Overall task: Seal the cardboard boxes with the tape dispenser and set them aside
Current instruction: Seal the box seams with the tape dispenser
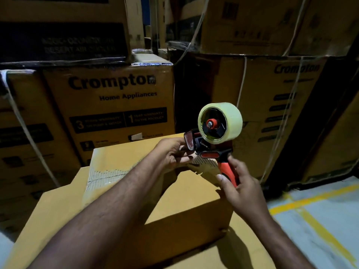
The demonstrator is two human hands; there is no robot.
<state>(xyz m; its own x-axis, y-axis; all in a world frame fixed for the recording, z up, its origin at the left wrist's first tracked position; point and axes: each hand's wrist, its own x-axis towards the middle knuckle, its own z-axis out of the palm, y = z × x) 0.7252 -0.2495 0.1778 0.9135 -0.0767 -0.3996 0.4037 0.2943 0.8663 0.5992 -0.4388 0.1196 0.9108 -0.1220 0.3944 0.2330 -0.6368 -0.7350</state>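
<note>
A plain brown cardboard box (120, 164) sits on top of a larger flat box (58, 214) in front of me. Its top shows rough, torn patches near the left and right ends. My right hand (240, 188) grips the orange handle of a tape dispenser (215, 140), held just above the box's far right corner. A roll of clear tape (221, 121) is mounted on it. My left hand (172, 152) reaches to the dispenser's front end, fingers pinching at the tape by the guard.
Tall printed appliance cartons (116, 101) bound with white strapping are stacked close behind and to the left. More cartons (281, 105) stand at the right. Grey floor with yellow lines (314, 220) shows at the lower right.
</note>
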